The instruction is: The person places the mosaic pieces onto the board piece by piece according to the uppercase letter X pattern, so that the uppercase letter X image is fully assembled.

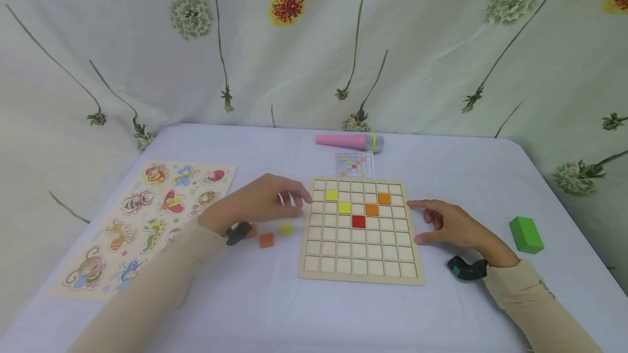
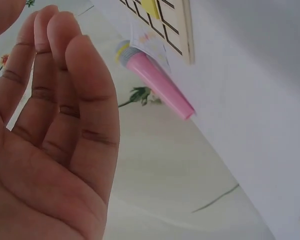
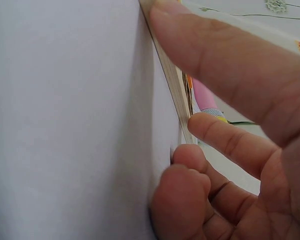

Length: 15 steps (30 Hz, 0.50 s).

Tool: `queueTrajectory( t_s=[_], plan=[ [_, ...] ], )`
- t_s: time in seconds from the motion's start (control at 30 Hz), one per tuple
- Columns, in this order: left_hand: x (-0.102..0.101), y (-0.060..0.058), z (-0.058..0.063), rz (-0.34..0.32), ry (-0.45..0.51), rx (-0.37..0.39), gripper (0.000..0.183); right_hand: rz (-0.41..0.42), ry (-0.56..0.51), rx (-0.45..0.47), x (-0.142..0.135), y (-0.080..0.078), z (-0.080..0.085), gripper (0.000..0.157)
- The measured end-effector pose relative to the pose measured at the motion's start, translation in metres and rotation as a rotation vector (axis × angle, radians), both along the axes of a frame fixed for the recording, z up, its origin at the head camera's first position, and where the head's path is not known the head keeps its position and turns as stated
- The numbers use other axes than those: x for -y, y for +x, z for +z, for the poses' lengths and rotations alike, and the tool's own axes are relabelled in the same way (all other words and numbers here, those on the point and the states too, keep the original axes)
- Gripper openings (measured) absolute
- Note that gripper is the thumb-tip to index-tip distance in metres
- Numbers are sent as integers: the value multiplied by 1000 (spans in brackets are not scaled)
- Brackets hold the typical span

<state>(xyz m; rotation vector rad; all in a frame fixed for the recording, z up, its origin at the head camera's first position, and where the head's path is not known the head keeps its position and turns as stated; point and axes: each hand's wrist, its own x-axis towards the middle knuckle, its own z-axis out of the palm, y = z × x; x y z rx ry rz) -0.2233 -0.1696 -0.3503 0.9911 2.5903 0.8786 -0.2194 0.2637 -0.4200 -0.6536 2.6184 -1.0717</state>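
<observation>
A wooden grid board (image 1: 343, 249) lies flat on the table. It carries two yellow square tiles (image 1: 344, 208), two orange square tiles (image 1: 372, 210) and one red tile (image 1: 358, 221). My left hand (image 1: 267, 198) hovers by the board's left edge, its palm bare and fingers lightly bent in the left wrist view. At the right edge, the index finger and thumb of my right hand (image 1: 444, 225) touch the board's side, the other fingers bent. Loose orange tiles (image 1: 266, 240) and a yellow tile (image 1: 286, 229) lie below my left hand. A small pattern card (image 1: 354, 165) sits behind the board.
A pink toy microphone (image 1: 343, 140) lies behind the card. To the left is a wooden insect picture board (image 1: 142, 222), partly covered by my left arm. A green block (image 1: 526, 234) rests at the right. Flowered cloth hangs behind the white table (image 1: 353, 320).
</observation>
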Motion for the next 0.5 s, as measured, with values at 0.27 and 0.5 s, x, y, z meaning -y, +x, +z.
queueTrajectory(
  t_s=[0.27,0.5],
  plan=[
    [33,-1,-3,47,-168,119,25,7,-6,-6,-1,0,-1,76],
    [58,-4,-7,95,-218,170,36,17,-24,-11,-1,-1,-2,75]
  ],
)
